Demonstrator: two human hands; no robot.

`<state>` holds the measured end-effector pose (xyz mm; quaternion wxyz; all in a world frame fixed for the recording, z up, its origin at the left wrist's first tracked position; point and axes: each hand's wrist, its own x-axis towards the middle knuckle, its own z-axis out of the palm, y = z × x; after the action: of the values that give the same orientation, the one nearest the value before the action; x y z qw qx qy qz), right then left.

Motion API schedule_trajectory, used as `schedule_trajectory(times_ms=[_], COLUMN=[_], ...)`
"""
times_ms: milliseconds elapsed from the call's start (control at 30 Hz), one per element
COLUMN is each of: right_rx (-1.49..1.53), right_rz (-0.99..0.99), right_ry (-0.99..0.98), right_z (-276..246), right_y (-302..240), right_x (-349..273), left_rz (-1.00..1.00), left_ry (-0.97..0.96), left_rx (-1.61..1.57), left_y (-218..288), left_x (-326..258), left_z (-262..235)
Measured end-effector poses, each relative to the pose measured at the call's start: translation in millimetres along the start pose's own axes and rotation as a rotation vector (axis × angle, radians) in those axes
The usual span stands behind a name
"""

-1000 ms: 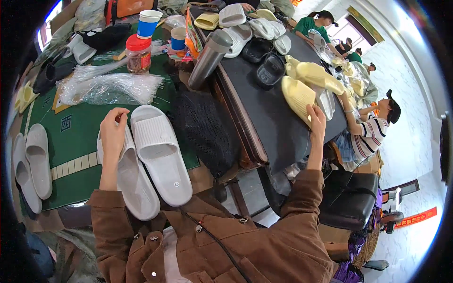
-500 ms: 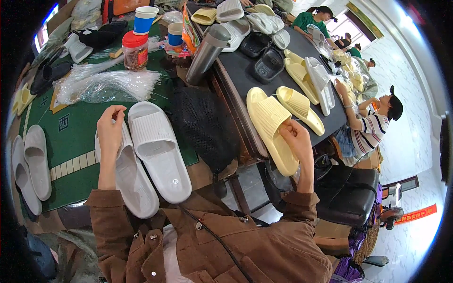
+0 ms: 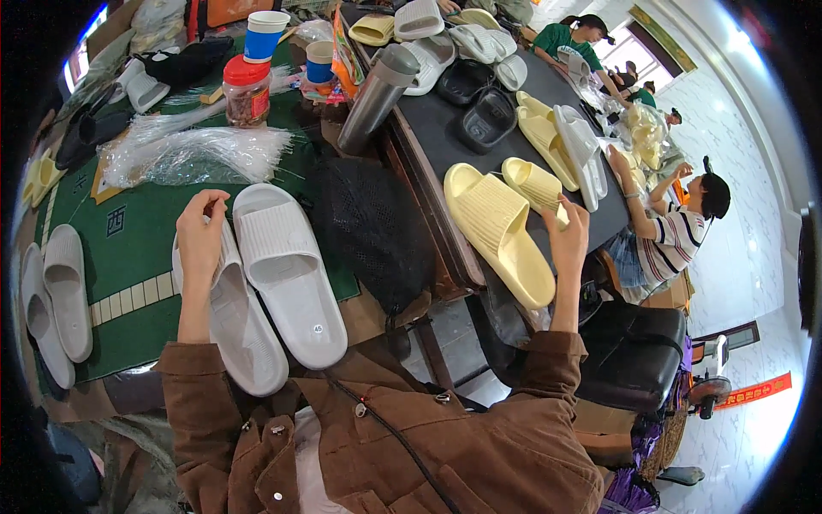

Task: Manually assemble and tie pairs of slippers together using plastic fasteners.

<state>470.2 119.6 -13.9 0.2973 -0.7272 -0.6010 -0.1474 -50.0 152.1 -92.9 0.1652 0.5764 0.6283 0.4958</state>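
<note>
My left hand [image 3: 199, 236] is closed at the front of a grey slide slipper [image 3: 248, 334], hiding its toe; what the fingertips pinch is too small to make out. Close beside that slipper lies its mate [image 3: 287, 265], with a round white sticker on the heel. On the right, my right hand [image 3: 568, 244] has thumb and fingers closed on the heel end of a smaller-looking pale yellow slipper [image 3: 531, 182]. A nearer pale yellow slipper [image 3: 492, 227] rests at the dark table's edge, just left of that hand.
Clear plastic ties [image 3: 205, 156] lie bundled on the green mat. A steel flask [image 3: 377, 98], a red-lidded jar [image 3: 247, 92] and paper cups [image 3: 264, 38] stand behind. More slippers cover the dark table [image 3: 428, 141]. A black mesh bag [image 3: 372, 231] sits between the tables; co-workers [image 3: 685, 227] are at right.
My right hand has let go of the nearer yellow slipper, moved right and away, and taken the farther one's heel. The nearer slipper has shifted slightly. My left hand stays in place.
</note>
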Motion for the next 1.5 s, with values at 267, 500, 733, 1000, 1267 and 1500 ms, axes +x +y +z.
schedule_trajectory(times_ms=[267,500,733,1000,1267,1500], right_rx=[-0.045,0.413,0.808,0.217,0.2,0.407], right_rz=[0.094,0.139,0.102,-0.078,-0.15,-0.139], right_ry=[-0.054,-0.224,-0.477,-0.363,-0.37,-0.372], right_z=[9,9,-12,9,17,16], right_y=[14,-8,-28,-38,-39,-39], right_x=[21,21,4,-3,2,-4], left_rz=[0.019,0.034,0.032,0.461,0.224,0.31], left_ry=[-0.006,-0.005,0.003,0.05,-0.175,-0.137], left_rx=[-0.004,-0.006,0.011,0.219,0.559,0.658], left_y=[2,-1,1,61,66,27], left_x=[0,1,0,-54,-127,-104], left_z=[0,3,-1,-35,-38,-3])
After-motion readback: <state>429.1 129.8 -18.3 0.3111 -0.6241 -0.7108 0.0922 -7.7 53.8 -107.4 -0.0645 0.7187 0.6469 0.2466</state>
